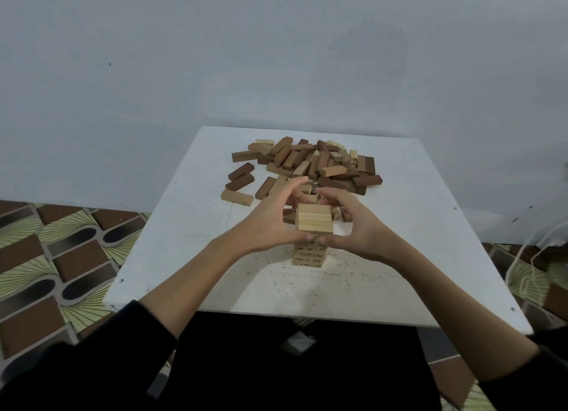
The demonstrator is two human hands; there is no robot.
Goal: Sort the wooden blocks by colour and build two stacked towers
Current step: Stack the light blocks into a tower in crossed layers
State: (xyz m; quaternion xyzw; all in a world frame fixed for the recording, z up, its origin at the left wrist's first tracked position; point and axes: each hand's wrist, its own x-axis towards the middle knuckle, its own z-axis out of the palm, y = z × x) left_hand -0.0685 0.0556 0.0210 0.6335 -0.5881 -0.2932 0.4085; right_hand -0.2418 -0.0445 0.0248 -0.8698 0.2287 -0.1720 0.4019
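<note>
Left hand and right hand cup the pale tower, curled fingers touching its top layer. Mixed pile lies behind on the table.

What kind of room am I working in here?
Probably a home room, not a workshop: a low white table against a bare painted wall, patterned floor tiles, and a light-wood block tower.

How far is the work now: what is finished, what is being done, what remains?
Done: a light tower stands several layers high. In hand: the left hand and right hand square its top layer. Left: the mixed pile is unsorted; no dark tower shows.
</note>
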